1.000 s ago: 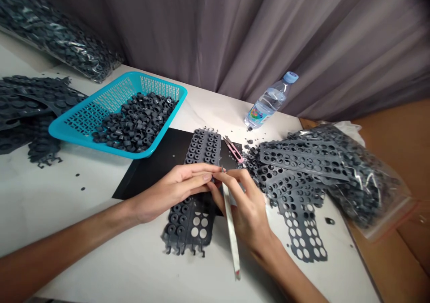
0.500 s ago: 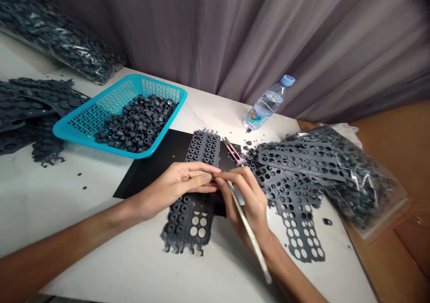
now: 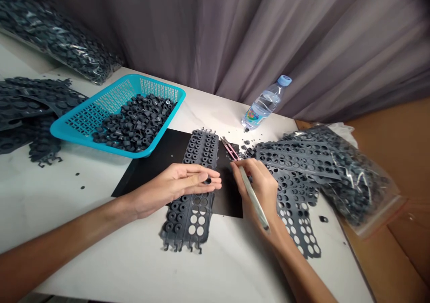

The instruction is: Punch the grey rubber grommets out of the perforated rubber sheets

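Note:
Between the thumb and fingers of my left hand (image 3: 181, 182) sits a small dark rubber ring (image 3: 208, 181). Beneath that hand lies a dark moulded rubber sheet (image 3: 201, 148), with rows of round pieces and several punched-out holes at its near right. My right hand (image 3: 258, 186) is closed around pale metal tweezers (image 3: 253, 198), whose back end points toward me and whose tips are hidden by the fingers. Pink-handled thread snips (image 3: 230, 148) lie just beyond my right hand. The two hands are apart.
A blue basket (image 3: 183, 98) of loose dark pieces stands at the left on the white table (image 3: 134, 267). A water bottle (image 3: 264, 104), perforated sheets (image 3: 295, 160) and a filled plastic bag (image 3: 363, 182) are at the right. A black mat (image 3: 141, 177) lies under the sheet.
My right hand with the tweezers has drawn away to the right from my left fingertips, and the tweezers have tilted. The ring in my left hand now shows.

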A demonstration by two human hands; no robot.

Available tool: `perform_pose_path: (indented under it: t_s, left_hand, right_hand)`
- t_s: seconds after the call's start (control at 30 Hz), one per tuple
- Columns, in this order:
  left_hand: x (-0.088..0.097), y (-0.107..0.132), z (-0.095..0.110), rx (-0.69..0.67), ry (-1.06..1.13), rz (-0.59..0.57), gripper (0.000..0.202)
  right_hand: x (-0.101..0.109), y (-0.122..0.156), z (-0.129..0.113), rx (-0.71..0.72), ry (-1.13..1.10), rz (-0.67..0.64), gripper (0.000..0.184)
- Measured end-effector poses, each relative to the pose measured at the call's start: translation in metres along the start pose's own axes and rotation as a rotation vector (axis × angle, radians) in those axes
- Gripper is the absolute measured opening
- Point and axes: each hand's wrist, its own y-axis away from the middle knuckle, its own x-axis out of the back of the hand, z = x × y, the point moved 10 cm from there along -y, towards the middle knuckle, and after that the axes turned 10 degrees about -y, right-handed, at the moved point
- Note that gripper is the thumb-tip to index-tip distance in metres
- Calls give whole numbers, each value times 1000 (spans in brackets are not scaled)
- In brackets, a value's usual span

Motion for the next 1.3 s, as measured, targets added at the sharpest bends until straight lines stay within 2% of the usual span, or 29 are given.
perform_pose_path:
  t_s: [0.1, 0.37, 0.47, 0.53, 0.6, 0.77, 0.83, 0.9, 1.0, 1.07, 1.13, 1.23, 1.3]
  left_hand:
    - [2, 1, -4, 21, 1, 5, 39]
    - [8, 0, -3, 0, 24, 58, 44]
    - [13, -1, 2, -48, -50, 106, 45]
    - [21, 1, 13, -122, -167, 182, 45]
    - [37, 9, 32, -223, -368, 325, 42]
    - [91, 57, 95, -433, -1007, 927, 30]
    - [108, 70, 108, -427, -1218, 1084, 26]
    - [125, 77, 113, -362, -1400, 1210, 22]
    - [129, 83, 119, -323, -1640, 1350, 23]
    - [114, 82, 120, -411, -1731, 1360, 30]
    - [89, 74, 116, -533, -1774, 1263, 35]
    - [43, 47, 94, -663, -1791, 923, 34]
    - [21, 28, 74, -683, -1732, 704, 30]
  right_hand:
    - [-7, 0, 5, 10, 53, -41, 18]
    - [-19, 2, -2, 100, 150, -50, 30]
    - [-22, 3, 0, 110, 205, -58, 28]
    - [-23, 4, 3, 110, 233, -65, 25]
    - [-25, 6, 3, 123, 233, -71, 25]
    - [-24, 10, -19, 200, 210, -57, 22]
    - [-26, 13, -38, 256, 181, -66, 20]
    - [-29, 17, -57, 312, 148, -82, 18]
    - [-33, 23, -76, 356, 112, -107, 16]
    - [-35, 24, -82, 367, 93, -127, 16]
    - [-35, 26, -88, 383, 68, -139, 15]
    - [-29, 29, -102, 422, 26, -136, 12]
    - [-26, 33, -112, 446, 7, -140, 11]
